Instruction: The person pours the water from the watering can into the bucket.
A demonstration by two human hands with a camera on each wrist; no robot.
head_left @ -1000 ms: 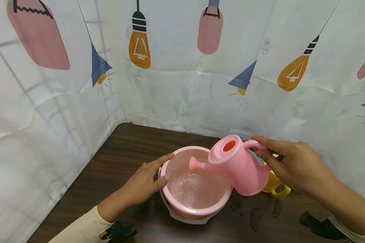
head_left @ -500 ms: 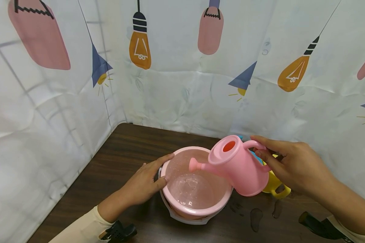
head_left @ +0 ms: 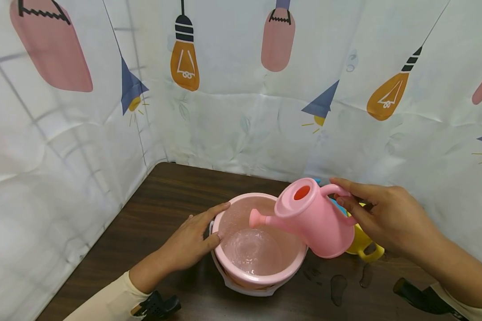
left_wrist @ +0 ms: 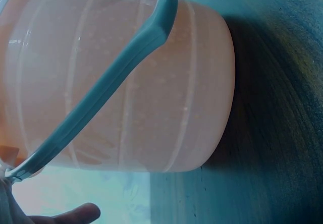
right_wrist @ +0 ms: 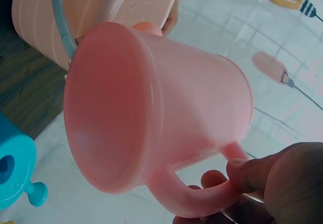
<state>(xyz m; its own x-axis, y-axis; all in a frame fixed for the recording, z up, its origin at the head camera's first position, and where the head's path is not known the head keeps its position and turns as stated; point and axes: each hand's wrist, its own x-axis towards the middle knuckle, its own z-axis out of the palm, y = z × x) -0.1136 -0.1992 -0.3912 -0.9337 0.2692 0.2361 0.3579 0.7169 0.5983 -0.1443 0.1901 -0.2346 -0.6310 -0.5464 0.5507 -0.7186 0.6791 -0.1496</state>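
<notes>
My right hand [head_left: 389,218] grips the handle of a pink watering can [head_left: 325,223], thumb and fingers round it in the right wrist view. The can is tilted left, its rose [head_left: 257,218] over a pink bucket [head_left: 261,279]. Rippled water [head_left: 252,252] lies in the bucket; any stream from the rose is too faint to make out. My left hand [head_left: 190,240] rests on the bucket's left rim, thumb and forefinger spread and fairly straight. In the left wrist view, the bucket's side [left_wrist: 151,93] and its bail handle [left_wrist: 111,88] fill much of the frame.
Behind the pink can stand a yellow watering can [head_left: 361,240] and a blue watering can [right_wrist: 12,163], partly hidden. Water puddles [head_left: 338,289] lie on the dark wooden table [head_left: 176,191] right of the bucket. A printed curtain [head_left: 233,125] borders the back and left.
Both hands, the watering can and the bucket stay almost still. The ripples on the water in the bucket change shape.
</notes>
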